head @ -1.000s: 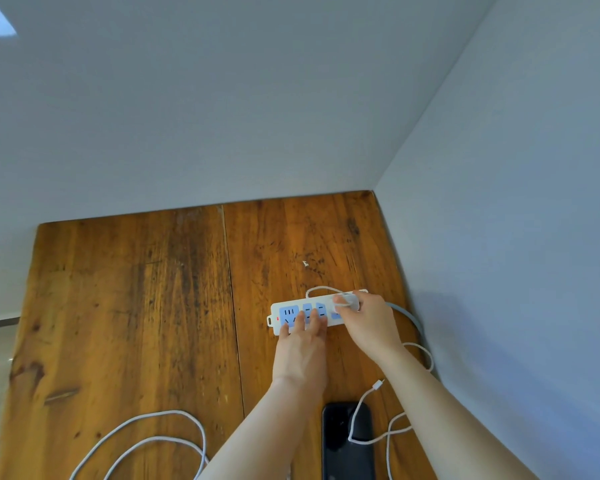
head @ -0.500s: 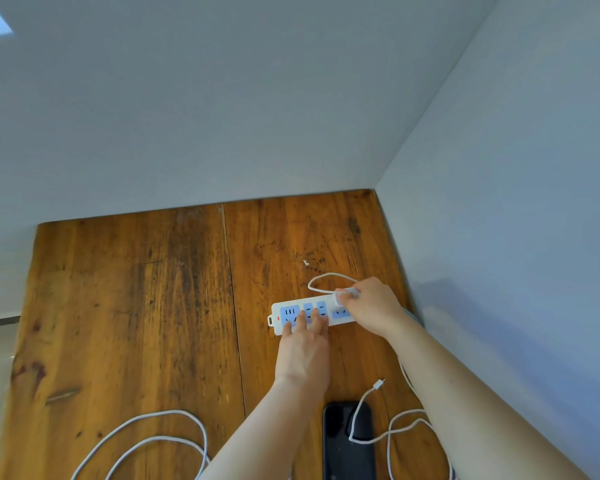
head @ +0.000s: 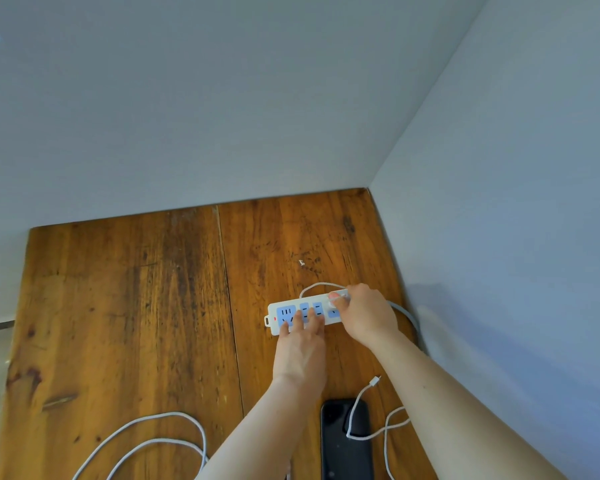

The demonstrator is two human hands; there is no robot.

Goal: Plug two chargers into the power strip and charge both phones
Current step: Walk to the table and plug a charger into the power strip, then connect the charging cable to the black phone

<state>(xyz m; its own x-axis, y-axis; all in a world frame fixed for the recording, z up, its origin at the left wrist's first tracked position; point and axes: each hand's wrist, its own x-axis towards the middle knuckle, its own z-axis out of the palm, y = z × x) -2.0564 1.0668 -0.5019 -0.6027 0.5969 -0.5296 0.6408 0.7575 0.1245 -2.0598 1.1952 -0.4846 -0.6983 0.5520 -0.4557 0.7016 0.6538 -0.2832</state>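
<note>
A white power strip [head: 288, 315] with blue sockets lies on the wooden table [head: 136, 306], near the right wall. My left hand [head: 302, 348] rests flat, its fingertips pressing on the strip's near edge. My right hand [head: 368, 315] grips a white charger plug [head: 338, 297] at the strip's right end, over the rightmost socket. The charger's white cable [head: 364, 433] loops past my right forearm and crosses a black phone [head: 347, 441] lying face up; its loose connector [head: 374, 380] lies just above the phone. Whether the plug is fully seated is hidden by my fingers.
A second white cable [head: 153, 431] coils at the table's near left edge. The strip's grey lead [head: 407, 315] runs off along the right wall. Walls close the table at the back and the right.
My right hand with the plug moved away along the strip half a second ago and has come back down onto the strip's right end. My left hand has stayed put.
</note>
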